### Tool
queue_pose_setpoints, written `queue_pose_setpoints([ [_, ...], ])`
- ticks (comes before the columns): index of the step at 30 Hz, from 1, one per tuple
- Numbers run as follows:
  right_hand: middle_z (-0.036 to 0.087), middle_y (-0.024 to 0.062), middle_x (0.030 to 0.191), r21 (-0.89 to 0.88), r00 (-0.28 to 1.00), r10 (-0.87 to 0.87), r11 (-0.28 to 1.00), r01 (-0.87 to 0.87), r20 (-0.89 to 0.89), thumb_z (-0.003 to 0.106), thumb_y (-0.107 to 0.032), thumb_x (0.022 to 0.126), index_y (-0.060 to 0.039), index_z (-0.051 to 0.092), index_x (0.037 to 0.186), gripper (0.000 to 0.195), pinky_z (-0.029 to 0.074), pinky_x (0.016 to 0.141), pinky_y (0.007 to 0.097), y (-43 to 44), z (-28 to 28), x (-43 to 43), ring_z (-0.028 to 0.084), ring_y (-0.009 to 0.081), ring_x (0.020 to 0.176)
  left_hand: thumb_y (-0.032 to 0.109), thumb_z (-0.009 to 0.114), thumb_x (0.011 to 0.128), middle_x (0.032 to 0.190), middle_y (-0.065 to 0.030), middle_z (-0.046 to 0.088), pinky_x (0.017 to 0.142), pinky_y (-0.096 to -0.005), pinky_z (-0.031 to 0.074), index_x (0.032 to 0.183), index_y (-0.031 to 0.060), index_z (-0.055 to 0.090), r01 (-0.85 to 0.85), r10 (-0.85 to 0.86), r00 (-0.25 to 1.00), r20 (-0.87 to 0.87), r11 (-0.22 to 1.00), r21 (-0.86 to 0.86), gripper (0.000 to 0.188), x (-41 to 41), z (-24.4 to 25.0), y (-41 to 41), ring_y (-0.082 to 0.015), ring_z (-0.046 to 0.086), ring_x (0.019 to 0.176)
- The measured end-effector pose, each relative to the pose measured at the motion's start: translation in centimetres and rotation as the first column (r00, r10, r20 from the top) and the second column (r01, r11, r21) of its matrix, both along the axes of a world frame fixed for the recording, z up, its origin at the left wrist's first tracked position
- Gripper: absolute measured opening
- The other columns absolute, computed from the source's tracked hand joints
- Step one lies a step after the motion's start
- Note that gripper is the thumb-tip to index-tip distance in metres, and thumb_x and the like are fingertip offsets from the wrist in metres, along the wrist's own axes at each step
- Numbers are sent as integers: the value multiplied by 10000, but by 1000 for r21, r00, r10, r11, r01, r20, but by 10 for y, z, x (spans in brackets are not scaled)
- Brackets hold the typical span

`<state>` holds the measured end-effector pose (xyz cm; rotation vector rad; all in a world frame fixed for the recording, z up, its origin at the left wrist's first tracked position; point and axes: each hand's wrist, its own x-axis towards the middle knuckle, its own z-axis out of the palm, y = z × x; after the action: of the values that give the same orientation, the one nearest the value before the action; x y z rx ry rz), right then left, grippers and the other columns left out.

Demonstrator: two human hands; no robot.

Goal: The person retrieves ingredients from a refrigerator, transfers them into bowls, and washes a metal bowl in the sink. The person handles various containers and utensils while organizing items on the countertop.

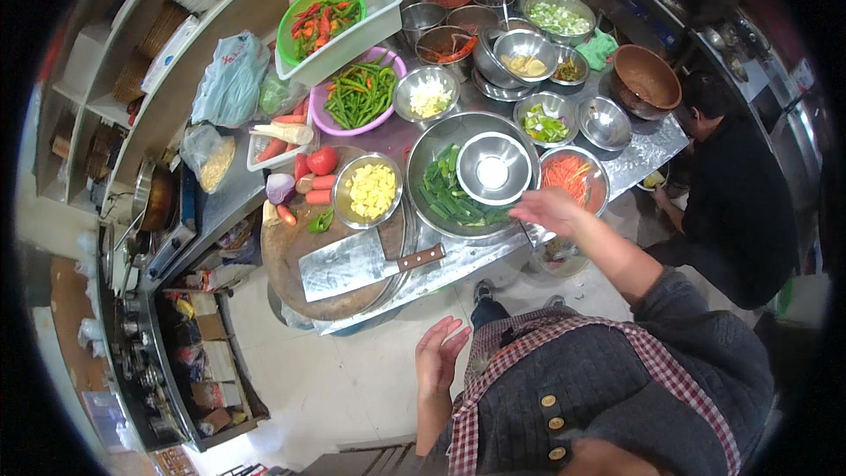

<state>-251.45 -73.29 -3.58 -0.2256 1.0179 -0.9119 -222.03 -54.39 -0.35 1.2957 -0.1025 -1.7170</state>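
My right hand reaches over the near right rim of a large steel bowl. Its fingers are stretched out and hold nothing; whether they touch the rim is unclear. Cut green onion stalks lie in that bowl, and a small steel bowl rests on top of them. Just beyond my right hand stands a bowl of carrot shreds. My left hand hangs before my apron over the floor, empty, fingers loosely apart. A cleaver lies on the round wooden chopping board, with a bowl of yellow pieces behind it.
Tomatoes, carrots and a purple onion sit at the board's back left. Farther back stand basins of green chilies and red chilies, plus several seasoning pots. At right, a person in dark clothing crouches by the table.
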Motion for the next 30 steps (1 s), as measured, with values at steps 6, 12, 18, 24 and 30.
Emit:
queue_pose_setpoints([
  [6,493,186,1074,301,932,-355,884,359,-68,409,-2,883,59,331,1201,333,595,577,305,-56,-32,55,630,307,791,91,528,871,1078,-228,568,870,-407,493,1123,-112,481,98,-98,995,-5,995,-6,327,28,-6,-37,-371,606,938],
  [12,476,39,560,411,918,-340,821,396,-206,489,-87,839,-73,445,736,113,361,324,182,-74,-35,50,482,98,434,85,531,877,1074,-213,586,868,-405,493,1115,-97,511,200,-204,977,-64,977,-70,300,48,2,-75,-346,611,947],
  [18,444,29,516,139,916,-336,918,370,-217,524,-92,842,-56,440,661,203,279,315,217,-42,22,20,369,105,363,127,525,890,1066,-186,598,848,-376,497,1131,-71,521,551,-570,821,4,791,-265,312,33,31,-168,-302,620,934],
  [24,431,18,500,-75,864,-376,925,374,-334,557,-128,874,-28,474,703,214,314,339,241,17,71,-29,402,110,359,242,618,839,905,-108,621,652,-258,483,1110,-51,536,662,-507,747,430,624,-415,407,-96,26,-350,-144,603,748],
  [30,504,38,558,-96,828,-398,914,394,-395,560,-151,888,36,529,828,199,318,326,222,51,79,-94,434,95,376,227,654,789,985,-216,545,506,-334,525,1238,-105,330,672,-393,595,701,722,-166,645,-233,-1,-480,-252,603,627],
])
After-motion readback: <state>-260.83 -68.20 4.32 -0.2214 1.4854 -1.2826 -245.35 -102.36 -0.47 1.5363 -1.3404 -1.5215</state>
